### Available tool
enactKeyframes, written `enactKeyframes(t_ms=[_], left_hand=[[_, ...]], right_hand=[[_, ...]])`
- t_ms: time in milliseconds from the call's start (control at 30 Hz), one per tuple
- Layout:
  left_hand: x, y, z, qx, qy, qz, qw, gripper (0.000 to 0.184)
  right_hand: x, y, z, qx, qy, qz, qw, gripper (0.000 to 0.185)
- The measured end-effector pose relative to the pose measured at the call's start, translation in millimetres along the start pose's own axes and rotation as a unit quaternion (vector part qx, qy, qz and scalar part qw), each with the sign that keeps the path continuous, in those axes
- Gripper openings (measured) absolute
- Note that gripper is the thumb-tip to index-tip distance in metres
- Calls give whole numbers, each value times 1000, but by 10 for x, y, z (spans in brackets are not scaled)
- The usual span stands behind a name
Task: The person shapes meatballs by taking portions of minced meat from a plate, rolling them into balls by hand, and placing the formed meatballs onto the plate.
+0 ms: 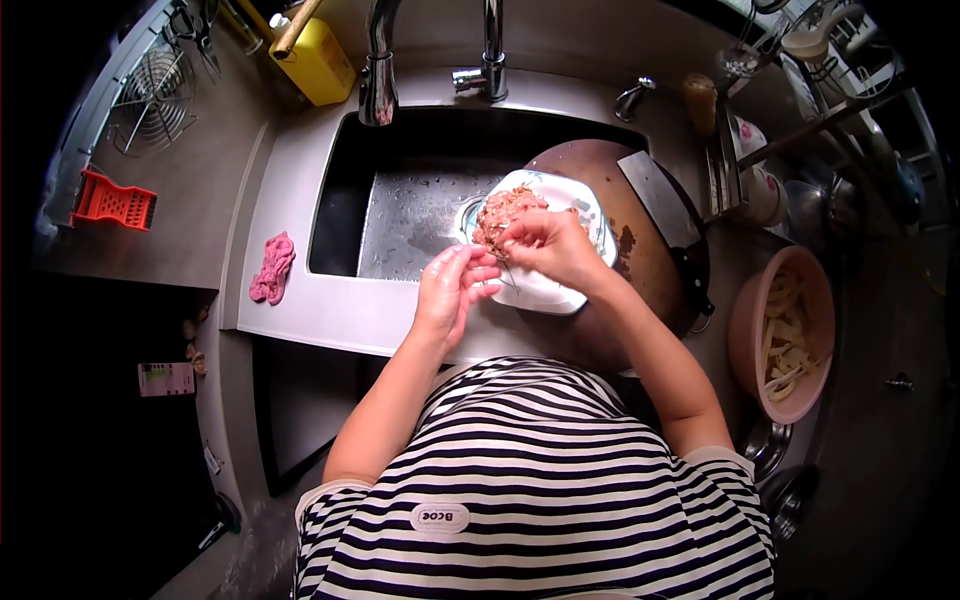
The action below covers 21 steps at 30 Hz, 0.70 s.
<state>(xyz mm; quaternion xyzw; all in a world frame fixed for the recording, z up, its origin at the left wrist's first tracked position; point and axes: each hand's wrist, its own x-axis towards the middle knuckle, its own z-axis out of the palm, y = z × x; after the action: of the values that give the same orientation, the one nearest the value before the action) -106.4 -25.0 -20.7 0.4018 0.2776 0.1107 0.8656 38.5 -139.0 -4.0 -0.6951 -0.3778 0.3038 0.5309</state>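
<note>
A white plate (540, 292) with a mound of minced meat (512, 207) rests partly on the round chopping board, at the right end of the sink. Over the meat, my right hand (552, 246) has its thumb and fingers pinched together; whatever is between the tips is too small to make out. My left hand (452, 290) is beside the plate's left edge, palm turned inward. Its fingers are loosely curved and apart, close to the right fingertips, and no object shows in it.
Right of the plate, a cleaver (660, 200) lies on the chopping board (640, 290). Behind stands a faucet (380, 90) over the sink (400, 215). A pink cloth (272, 268) is at left, a yellow jug (315, 62) behind. Pale strips (787, 345) fill a pink basin (822, 345) at right.
</note>
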Motion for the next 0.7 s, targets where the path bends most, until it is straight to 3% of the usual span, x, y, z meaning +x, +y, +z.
enactKeyframes(t_ms=[33,100,200,233,367,467,533,600,700], left_hand=[[8,-55,28,-83,-21,-56,995,29],[103,-240,2,-230,-71,-130,962,35],[81,-153,309,-191,20,-141,971,32],[97,-176,293,-192,25,-146,970,29],[231,-325,25,-197,15,-155,968,18],[234,-251,25,-205,-2,-162,965,13],[232,-177,41,-249,-32,-160,955,12],[199,-130,116,-249,9,-146,957,13],[207,-102,141,-252,0,-141,958,21]], right_hand=[[-107,-70,79,-92,12,-121,988,14],[-288,-81,282,-252,45,-229,939,13],[-415,-107,401,-433,75,-321,839,12],[-485,-129,409,-477,16,-263,839,25],[-582,-234,411,-478,18,-302,824,27],[-550,-107,394,-316,55,-356,878,24],[-541,-177,315,-245,90,-295,919,18],[-505,-212,240,-180,134,-237,945,15],[-478,-151,230,-158,169,-225,946,16]])
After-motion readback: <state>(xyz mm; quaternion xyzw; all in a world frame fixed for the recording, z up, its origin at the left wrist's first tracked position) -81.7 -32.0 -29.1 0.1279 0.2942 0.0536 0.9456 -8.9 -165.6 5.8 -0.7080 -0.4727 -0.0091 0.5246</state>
